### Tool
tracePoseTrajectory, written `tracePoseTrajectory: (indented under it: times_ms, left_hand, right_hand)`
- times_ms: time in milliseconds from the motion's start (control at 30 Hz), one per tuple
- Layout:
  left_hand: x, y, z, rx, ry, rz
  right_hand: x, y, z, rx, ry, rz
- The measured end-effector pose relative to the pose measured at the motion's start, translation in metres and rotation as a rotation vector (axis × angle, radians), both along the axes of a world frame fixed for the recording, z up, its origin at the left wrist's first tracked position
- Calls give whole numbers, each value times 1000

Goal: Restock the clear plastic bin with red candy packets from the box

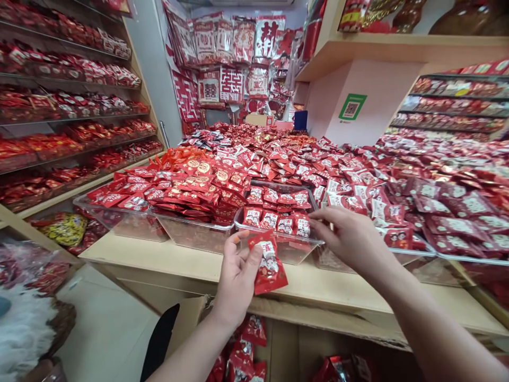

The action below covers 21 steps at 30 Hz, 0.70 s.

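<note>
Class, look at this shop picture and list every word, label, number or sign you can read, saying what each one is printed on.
"囍" on the red hanging panel on the back wall.
"囍" on the smaller panel beside it.
Red packet in the left hand: its print is too small and blurred to read.
Packets in the clear tray: too small to read.
Green-framed QR code sign: no readable words.

Wooden shelves (pixel 91 183) of red packets (pixel 59 146) left — green QR sign (pixel 352 106) on pink pillar (pixel 377 101).
</note>
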<state>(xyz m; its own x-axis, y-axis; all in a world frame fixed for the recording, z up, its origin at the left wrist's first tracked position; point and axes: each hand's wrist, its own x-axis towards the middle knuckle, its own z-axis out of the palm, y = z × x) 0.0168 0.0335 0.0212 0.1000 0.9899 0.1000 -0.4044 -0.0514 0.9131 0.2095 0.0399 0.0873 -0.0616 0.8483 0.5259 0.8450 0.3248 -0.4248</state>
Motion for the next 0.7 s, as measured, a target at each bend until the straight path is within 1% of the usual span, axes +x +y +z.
tracePoseTrajectory:
  times_ms: [67,100,167,200,267,333,400,467,500,533,600,700]
  left_hand:
    - [-6,0,4,30,13,9]
    - [-9,-2,6,46,21,-7]
    - [-13,-7,9,65,45,-75]
    - [-14,-9,10,72,59,-105]
    - [-15,-12,11,92,83,-147]
    - [-14,-8,16,144,142,-170]
    - [-12,6,25,246,302,-166]
    - [-7,27,38,426,617,-118]
    - [-4,40,45,552,806,-81]
    - [0,52,50,677,1002,-76]
    - [10,75,57,746,1142,-129]
    - [25,97,56,726,1262,-217]
  right_hand:
    - [-11,5,8,-99,76,105]
    - [-20,2,7,-164,153,178]
    - [-41,-8,-3,-307,327,319]
    - [-51,-15,-10,-365,401,364]
    - [-64,-25,-24,-419,502,392]
    - [-65,-27,-29,-403,553,353]
    - [-51,-18,-25,-355,563,277]
    - [-31,-1,-16,-296,529,161]
    - [-21,10,-12,-280,498,99]
    - [-13,21,-9,-282,461,41]
    - [-5,41,-7,-326,364,-39]
    - [-13,56,-13,-371,156,-129]
